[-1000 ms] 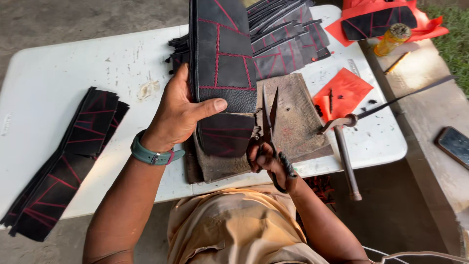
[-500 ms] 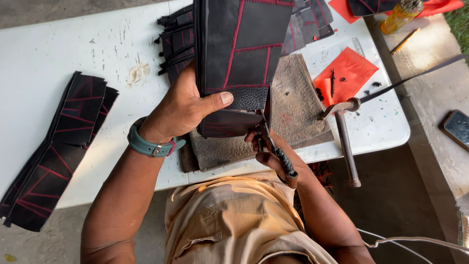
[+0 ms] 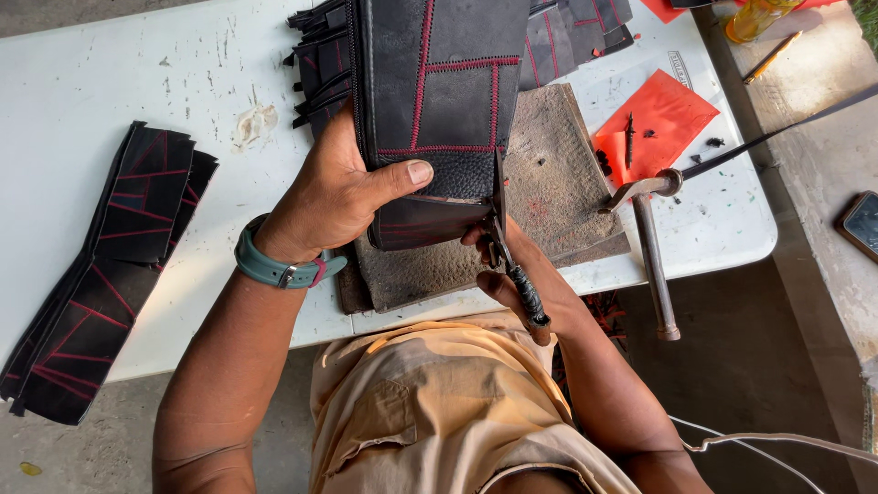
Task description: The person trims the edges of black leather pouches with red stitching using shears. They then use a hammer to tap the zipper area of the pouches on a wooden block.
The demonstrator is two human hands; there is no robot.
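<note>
Left hand (image 3: 343, 187) grips the black leather panel (image 3: 439, 101); right hand (image 3: 512, 265), closed on scissors (image 3: 508, 252), risks nicking the red stitching (image 3: 457, 64) if the blades wander.

Landmark: pad (image 3: 549, 174) on worktop (image 3: 137, 82). Leather panel (image 3: 439, 110) above pad's left part, scissors (image 3: 508, 265) at panel's lower right edge. Strip stack (image 3: 101, 274) well left of pad. Paper sheet (image 3: 654, 123) just right of pad, hammer (image 3: 649, 256) beside pad's right corner.

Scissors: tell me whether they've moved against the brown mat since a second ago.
Yes. The scissors have swung from open above the mat leftward onto the black leather piece's edge.
</note>
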